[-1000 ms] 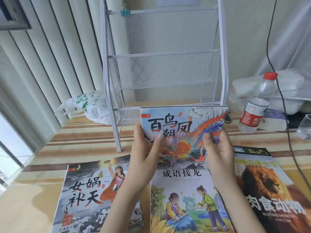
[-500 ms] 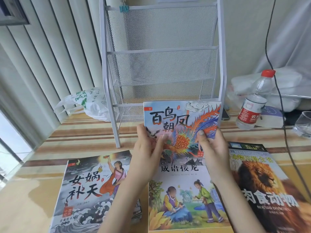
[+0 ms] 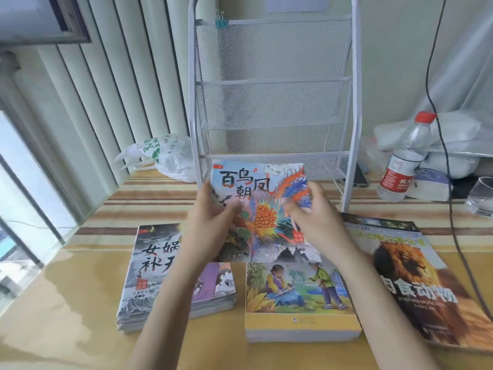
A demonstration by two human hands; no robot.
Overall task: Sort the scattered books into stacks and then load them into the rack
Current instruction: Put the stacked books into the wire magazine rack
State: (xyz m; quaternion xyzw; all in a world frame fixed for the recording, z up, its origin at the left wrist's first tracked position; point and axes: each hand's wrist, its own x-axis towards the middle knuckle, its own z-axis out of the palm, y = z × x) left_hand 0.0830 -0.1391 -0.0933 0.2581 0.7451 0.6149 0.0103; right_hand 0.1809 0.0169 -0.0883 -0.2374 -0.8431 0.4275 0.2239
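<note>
Before the white wire-mesh rack (image 3: 272, 102), your left hand (image 3: 213, 222) and right hand (image 3: 317, 220) gripped the thin colourful phoenix-cover book (image 3: 262, 209); it could buckle against the mesh lip.

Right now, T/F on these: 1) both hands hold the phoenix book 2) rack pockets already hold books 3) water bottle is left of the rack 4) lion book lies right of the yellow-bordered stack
1) Both hands, left hand and right hand, hold the phoenix book: true.
2) False: the rack shows no books in its mesh pockets.
3) False: the water bottle stands right of the rack.
4) The lion book lies right of the yellow-bordered stack: true.
</note>
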